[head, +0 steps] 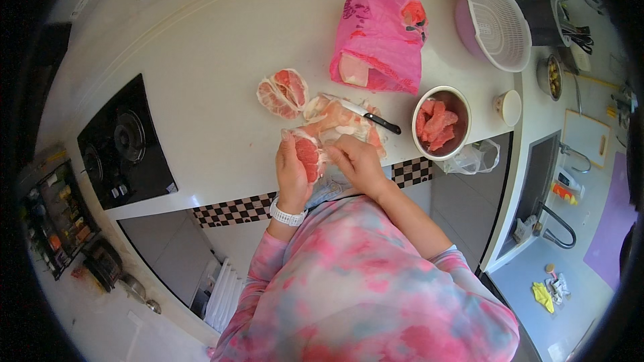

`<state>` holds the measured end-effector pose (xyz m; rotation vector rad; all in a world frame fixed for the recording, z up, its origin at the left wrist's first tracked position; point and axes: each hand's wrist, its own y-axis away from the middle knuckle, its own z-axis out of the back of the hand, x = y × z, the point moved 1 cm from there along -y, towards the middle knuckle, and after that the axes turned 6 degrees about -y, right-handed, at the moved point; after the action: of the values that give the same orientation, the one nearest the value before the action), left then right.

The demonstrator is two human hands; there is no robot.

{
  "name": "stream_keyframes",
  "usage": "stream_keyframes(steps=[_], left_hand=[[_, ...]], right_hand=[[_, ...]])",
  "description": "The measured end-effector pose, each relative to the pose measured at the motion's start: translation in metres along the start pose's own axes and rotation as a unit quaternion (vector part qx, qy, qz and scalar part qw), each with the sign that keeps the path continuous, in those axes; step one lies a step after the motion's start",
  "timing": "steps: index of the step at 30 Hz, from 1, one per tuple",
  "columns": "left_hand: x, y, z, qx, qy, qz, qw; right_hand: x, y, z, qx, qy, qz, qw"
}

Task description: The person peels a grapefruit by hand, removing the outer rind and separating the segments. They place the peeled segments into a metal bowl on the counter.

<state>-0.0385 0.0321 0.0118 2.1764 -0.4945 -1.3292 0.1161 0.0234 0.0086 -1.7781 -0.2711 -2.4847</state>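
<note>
My left hand (293,173) holds a segment of red pomelo (308,157), its flesh partly bared and white membrane along its edge. The fingers of my right hand (358,165) pinch the membrane on the segment's right side. Just beyond lies a heap of peeled membrane scraps (337,119) on the counter. A knife with a black handle (382,123) rests across the heap. Left of it sits a larger piece of pomelo (284,93) with its membrane on. A metal bowl (468,125) to the right contains several peeled red pieces (436,124).
A pink plastic bag (382,35) with pale rind inside lies farther back. At the right stand a white colander in a purple basin (498,25), a small cup (508,108) and a sink (528,191). A black gas hob (128,146) is at the left.
</note>
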Motion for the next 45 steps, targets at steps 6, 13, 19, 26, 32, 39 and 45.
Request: stream_keyframes(steps=[6, 13, 19, 26, 32, 39, 45], left_hand=[[-0.005, -0.008, 0.014, -0.064, 0.029, -0.034, 0.997], [-0.006, -0.024, 0.036, -0.023, 0.169, -0.040, 0.985], [-0.014, -0.018, 0.024, 0.093, 0.185, 0.012, 0.978], [-0.005, -0.009, 0.018, 0.117, -0.008, 0.008, 0.993], [-0.004, -0.006, 0.018, 0.168, -0.130, 0.057, 0.975], [-0.018, 0.001, 0.006, 0.122, -0.395, -0.212, 0.886], [-0.037, 0.019, 0.002, 0.014, -0.496, -0.258, 0.829]], right_hand=[[-0.015, 0.003, 0.004, -0.056, 0.086, 0.010, 0.995], [-0.037, -0.004, 0.022, -0.056, 0.163, -0.081, 0.982], [-0.059, -0.008, 0.018, -0.040, 0.199, -0.085, 0.976], [-0.053, -0.014, 0.026, -0.012, 0.213, -0.162, 0.963], [-0.028, -0.017, 0.027, 0.001, -0.177, -0.192, 0.965], [-0.017, -0.001, 0.017, 0.145, -0.480, -0.298, 0.812], [0.001, 0.003, 0.021, 0.016, -0.494, -0.240, 0.836]])
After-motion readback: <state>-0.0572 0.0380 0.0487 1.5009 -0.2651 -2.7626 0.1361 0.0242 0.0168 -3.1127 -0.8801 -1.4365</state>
